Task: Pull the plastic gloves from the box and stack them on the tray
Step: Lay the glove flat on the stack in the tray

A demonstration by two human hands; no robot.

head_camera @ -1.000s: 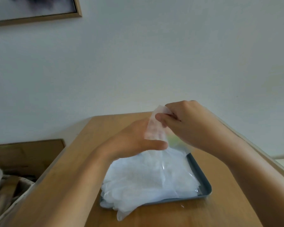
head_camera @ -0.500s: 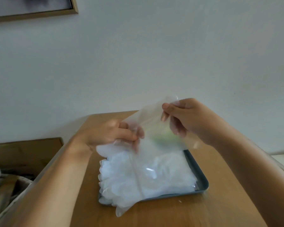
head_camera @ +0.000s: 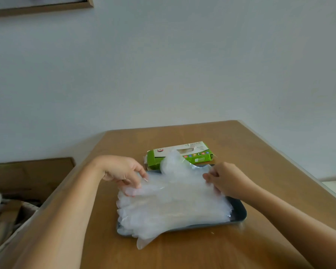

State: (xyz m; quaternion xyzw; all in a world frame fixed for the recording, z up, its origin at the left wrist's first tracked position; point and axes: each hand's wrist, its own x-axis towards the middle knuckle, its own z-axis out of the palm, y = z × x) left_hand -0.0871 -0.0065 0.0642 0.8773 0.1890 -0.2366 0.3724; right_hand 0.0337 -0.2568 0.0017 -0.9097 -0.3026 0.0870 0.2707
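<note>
The left hand (head_camera: 124, 171) pinches the left edge of a thin clear plastic glove (head_camera: 175, 177). The glove is spread over the pile of clear gloves (head_camera: 171, 214) on the dark rectangular tray (head_camera: 241, 212). The green-and-white cardboard box (head_camera: 200, 155) lies just beyond the tray on the wooden table (head_camera: 250, 152). The right hand (head_camera: 227, 181) pinches the glove's right edge.

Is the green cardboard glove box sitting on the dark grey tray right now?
No, the green cardboard glove box lies on the wooden table just beyond the far rim of the dark grey tray.
</note>
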